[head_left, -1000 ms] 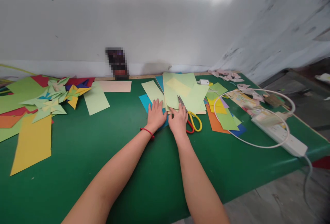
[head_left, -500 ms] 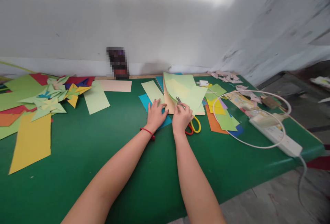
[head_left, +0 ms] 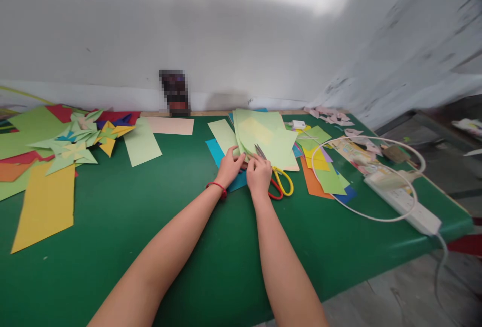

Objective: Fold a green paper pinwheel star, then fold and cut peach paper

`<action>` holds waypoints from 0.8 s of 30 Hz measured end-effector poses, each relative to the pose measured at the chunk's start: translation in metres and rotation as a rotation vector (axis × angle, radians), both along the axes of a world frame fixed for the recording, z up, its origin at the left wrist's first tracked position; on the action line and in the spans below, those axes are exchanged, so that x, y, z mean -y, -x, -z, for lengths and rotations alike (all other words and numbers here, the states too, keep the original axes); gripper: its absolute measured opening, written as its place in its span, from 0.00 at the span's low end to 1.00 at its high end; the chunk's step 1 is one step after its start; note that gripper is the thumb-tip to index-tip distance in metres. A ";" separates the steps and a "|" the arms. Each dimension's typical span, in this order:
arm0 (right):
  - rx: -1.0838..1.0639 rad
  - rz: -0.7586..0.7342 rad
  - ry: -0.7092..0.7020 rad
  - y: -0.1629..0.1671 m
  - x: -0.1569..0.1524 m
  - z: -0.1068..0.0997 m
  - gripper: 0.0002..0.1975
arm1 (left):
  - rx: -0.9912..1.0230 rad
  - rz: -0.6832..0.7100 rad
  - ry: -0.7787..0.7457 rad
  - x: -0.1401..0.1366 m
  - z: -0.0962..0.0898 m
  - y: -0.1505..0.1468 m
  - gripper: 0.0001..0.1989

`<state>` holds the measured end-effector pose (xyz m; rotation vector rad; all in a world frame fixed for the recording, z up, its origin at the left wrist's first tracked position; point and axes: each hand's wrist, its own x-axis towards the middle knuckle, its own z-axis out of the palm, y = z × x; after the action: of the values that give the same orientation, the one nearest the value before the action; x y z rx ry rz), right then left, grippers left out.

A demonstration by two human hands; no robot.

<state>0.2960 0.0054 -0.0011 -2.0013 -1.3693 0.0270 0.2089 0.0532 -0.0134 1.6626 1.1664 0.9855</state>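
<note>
My left hand (head_left: 229, 167), with a red string bracelet at the wrist, is closed at the near left corner of a stack of light green paper (head_left: 273, 133). Close beside it, my right hand (head_left: 259, 172) pinches the near edge of the same paper; the fingertips of both hands partly hide the grip. Scissors (head_left: 277, 182) with one red and one yellow handle lie against the right hand, their blade tips over the light green paper. Under and left of the hands are a blue sheet (head_left: 213, 150) and a narrow pale green sheet (head_left: 222, 134).
Folded paper stars (head_left: 77, 153) and coloured sheets (head_left: 47, 206) lie at the left of the green table (head_left: 181, 256). To the right are small coloured papers (head_left: 320, 166), a white cable loop (head_left: 354, 213) and a power strip (head_left: 404, 204). A wall stands behind.
The lifted light green sheet has come down flatter over the beige paper beneath. My right hand has shifted left, closer to the left hand, and more of the scissors shows.
</note>
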 end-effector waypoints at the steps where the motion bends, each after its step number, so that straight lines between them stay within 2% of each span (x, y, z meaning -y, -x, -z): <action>1: 0.002 0.010 0.016 0.001 0.000 0.000 0.18 | 0.000 -0.007 0.003 -0.001 0.001 0.000 0.23; 9: -0.004 -0.033 0.053 0.002 -0.001 0.005 0.20 | 0.040 0.013 -0.099 0.008 -0.007 0.002 0.26; 15: -0.162 0.004 0.025 -0.009 -0.003 0.000 0.23 | 0.154 -0.019 -0.178 0.018 -0.033 0.018 0.25; 17: -0.178 0.022 0.018 -0.012 -0.003 -0.002 0.24 | 0.136 0.018 -0.250 0.025 -0.047 0.036 0.24; 19: -0.197 0.030 0.008 -0.014 -0.003 -0.002 0.25 | 0.098 0.045 -0.262 0.038 -0.062 0.063 0.22; 21: -0.212 0.035 -0.004 -0.013 -0.003 -0.003 0.25 | 0.096 0.016 -0.180 0.056 -0.075 0.098 0.21; 24: -0.215 0.044 -0.031 -0.011 -0.002 -0.003 0.25 | 0.047 -0.116 -0.002 0.088 -0.087 0.160 0.23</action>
<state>0.3065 0.0076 0.0020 -1.9405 -1.1827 0.1942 0.0489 -0.0348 0.0734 1.5791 1.2420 1.0921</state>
